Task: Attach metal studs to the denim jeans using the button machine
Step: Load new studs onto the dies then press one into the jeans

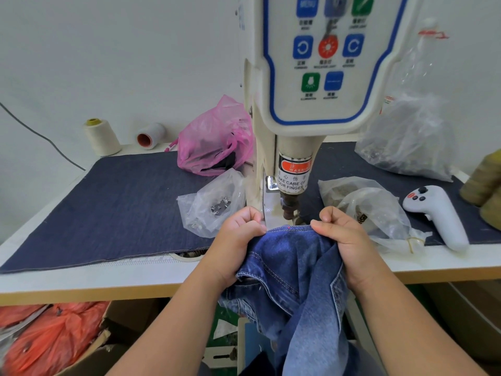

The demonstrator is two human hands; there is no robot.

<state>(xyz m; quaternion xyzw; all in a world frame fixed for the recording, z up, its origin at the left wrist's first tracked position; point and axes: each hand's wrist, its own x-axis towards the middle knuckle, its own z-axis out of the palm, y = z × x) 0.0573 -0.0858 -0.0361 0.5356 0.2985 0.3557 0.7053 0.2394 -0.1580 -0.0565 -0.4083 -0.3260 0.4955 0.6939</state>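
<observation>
The blue denim jeans (290, 264) hang over the table's front edge, their stitched top hem pulled flat just in front of the button machine (311, 109). My left hand (235, 240) grips the hem's left side and my right hand (344, 240) grips its right side. A small red dot shows on the hem between them. The machine's punch head (290, 204) stands right behind the hem, under a finger warning label. A clear bag of metal studs (214, 204) lies left of the machine.
Dark denim cloth (113, 202) covers the table. A pink bag (214, 142) and two thread cones (101, 137) stand at the back left. Clear bags (374, 210) and a white handheld controller (436, 215) lie on the right. Orange bags (51, 337) sit under the table.
</observation>
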